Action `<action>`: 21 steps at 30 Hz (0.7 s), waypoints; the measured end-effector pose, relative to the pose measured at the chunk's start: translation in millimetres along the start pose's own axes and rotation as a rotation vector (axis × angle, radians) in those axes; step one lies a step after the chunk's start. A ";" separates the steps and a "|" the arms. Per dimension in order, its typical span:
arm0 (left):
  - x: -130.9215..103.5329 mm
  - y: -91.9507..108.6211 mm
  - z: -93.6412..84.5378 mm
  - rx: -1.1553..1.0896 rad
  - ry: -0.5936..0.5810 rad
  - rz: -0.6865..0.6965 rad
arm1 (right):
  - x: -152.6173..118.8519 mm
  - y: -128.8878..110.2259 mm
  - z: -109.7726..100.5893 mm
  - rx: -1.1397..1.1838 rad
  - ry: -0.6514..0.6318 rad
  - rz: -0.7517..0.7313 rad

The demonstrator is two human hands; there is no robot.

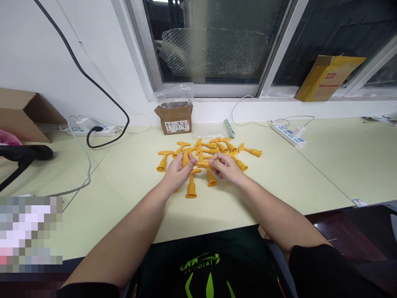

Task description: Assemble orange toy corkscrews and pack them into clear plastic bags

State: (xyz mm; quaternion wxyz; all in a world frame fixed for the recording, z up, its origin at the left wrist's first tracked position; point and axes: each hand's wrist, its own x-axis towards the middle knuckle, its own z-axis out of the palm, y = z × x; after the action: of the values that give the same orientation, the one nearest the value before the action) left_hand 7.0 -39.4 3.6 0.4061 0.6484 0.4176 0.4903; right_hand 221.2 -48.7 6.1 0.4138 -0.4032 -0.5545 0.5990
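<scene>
My left hand (180, 170) is closed around the T-shaped handle of a yellow tool (203, 164). The fingers of my right hand (223, 166) pinch the flared end of that same tool, so it lies level between both hands. Several like yellow tools are spread on the table under and behind my hands. One (191, 186) points its flared end toward me, another (161, 162) rests to the left, and one (250, 150) lies at the far right of the group. My hands partly hide some of them.
Behind the tools stand a small open cardboard box (176, 120) and a clear plastic bag (209, 130). Power strips (288, 135) with cables sit at both sides. A black stand (25, 157) and a larger box (18, 109) are at the left.
</scene>
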 end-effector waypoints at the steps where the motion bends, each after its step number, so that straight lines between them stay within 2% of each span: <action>1: -0.6 0.7 -1.9 0.070 -0.007 0.047 | -0.7 -0.6 1.2 0.044 -0.013 0.042; 4: -2.7 1.2 -6.0 0.169 -0.043 0.121 | -1.5 0.2 2.9 0.151 -0.053 0.137; 8: -1.1 -3.4 -5.5 -0.032 -0.145 0.007 | 0.3 2.3 0.0 0.137 -0.030 0.126; 10: 5.0 -9.0 -7.7 -0.130 -0.130 -0.014 | 1.9 2.6 -4.4 0.117 -0.009 0.094; 12: 15.0 -16.9 -16.4 -0.191 -0.005 -0.011 | 3.9 3.1 -11.0 0.092 0.038 0.055; 15: 32.0 -30.9 -45.1 -0.185 0.299 -0.072 | 8.2 6.6 -23.6 0.015 0.125 -0.012; 18: 42.2 -44.1 -84.1 0.058 0.555 -0.219 | 14.6 14.3 -37.6 -0.113 0.226 -0.131; 19: 43.4 -48.0 -96.4 0.142 0.610 -0.264 | 17.0 17.4 -42.5 -0.164 0.264 -0.177; 21: 43.1 -55.3 -116.6 0.172 0.685 -0.343 | 21.6 22.9 -52.7 -0.265 0.327 -0.256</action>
State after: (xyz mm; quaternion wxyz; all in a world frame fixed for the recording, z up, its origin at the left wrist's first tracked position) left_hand -107.3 32.5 -13.3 0.2632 0.3998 0.6708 0.5665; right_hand 262.6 -11.9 -20.5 0.5142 -0.4721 -0.6004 0.3903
